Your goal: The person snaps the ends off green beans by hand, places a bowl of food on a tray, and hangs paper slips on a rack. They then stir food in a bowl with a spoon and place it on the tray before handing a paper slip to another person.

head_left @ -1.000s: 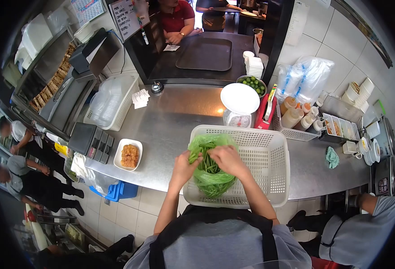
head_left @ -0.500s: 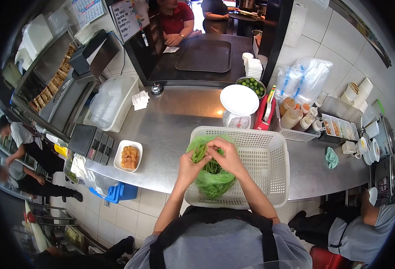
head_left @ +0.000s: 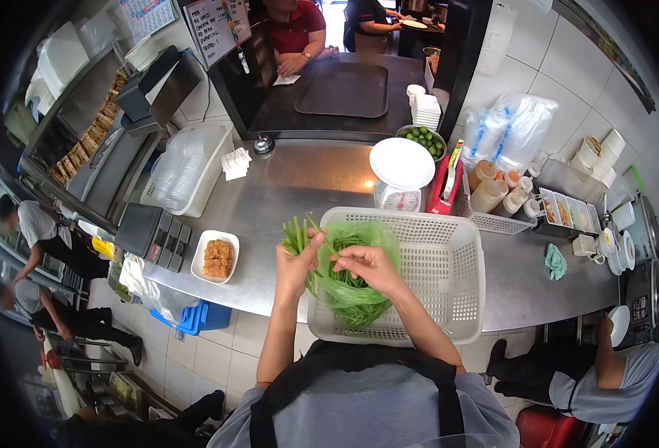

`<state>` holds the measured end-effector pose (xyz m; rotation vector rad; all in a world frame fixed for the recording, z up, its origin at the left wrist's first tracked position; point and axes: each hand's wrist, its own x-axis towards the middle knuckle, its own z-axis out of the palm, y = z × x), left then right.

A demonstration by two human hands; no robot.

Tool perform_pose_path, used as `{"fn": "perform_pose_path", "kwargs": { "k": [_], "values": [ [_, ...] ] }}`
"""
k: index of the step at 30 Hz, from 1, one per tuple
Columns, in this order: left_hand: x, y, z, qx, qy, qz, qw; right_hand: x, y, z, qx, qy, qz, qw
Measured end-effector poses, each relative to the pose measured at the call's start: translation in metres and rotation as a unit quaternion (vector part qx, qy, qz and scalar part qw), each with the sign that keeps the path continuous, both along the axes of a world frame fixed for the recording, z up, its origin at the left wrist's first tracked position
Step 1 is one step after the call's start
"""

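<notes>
A bunch of cut green vegetable stalks (head_left: pixel 294 234) is gripped in my left hand (head_left: pixel 294 267), which is raised over the left edge of a white perforated plastic basket (head_left: pixel 460 246). Inside the basket sits a translucent green plastic bag (head_left: pixel 385 246), its top loose. More thin green stalks (head_left: pixel 356 312) show in it. My right hand (head_left: pixel 372 267) is above the bag's mouth with thumb and fingers pinched together. What lies between those fingertips, bag edge or stalk, is too small to make out.
Behind the basket stand a scale (head_left: pixel 400 200) with a white plate (head_left: pixel 402 163) and a red tape dispenser (head_left: pixel 445 187). Left is a dish of fried food (head_left: pixel 217 257). Sauce bottles (head_left: pixel 486 196) and a green cloth (head_left: pixel 555 263) are right. A co-worker (head_left: pixel 613 377) stands close at right.
Both hands were together over the bag. My left hand has moved left out of it with the stalks; my right hand has shifted slightly right and down. The co-worker's plate at right shows more.
</notes>
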<state>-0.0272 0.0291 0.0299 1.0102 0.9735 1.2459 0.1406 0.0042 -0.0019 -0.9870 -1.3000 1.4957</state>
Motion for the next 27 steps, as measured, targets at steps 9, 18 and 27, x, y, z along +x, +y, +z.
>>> {"fn": "perform_pose_path", "kwargs": {
  "k": [9, 18, 27],
  "values": [
    [-0.007, 0.0, -0.01, -0.036, -0.095, 0.014, 0.995, 0.009, -0.004, 0.005, 0.174, -0.258, -0.14, 0.94],
    [-0.011, 0.006, -0.025, -0.15, -0.297, -0.022, 0.943, 0.001, -0.017, 0.039, 0.312, -0.22, -0.169, 0.909],
    [0.002, -0.006, -0.001, 0.064, -0.011, 0.043, 0.997, -0.001, -0.019, 0.004, 0.399, -0.552, -0.047, 0.73]
  ]
}}
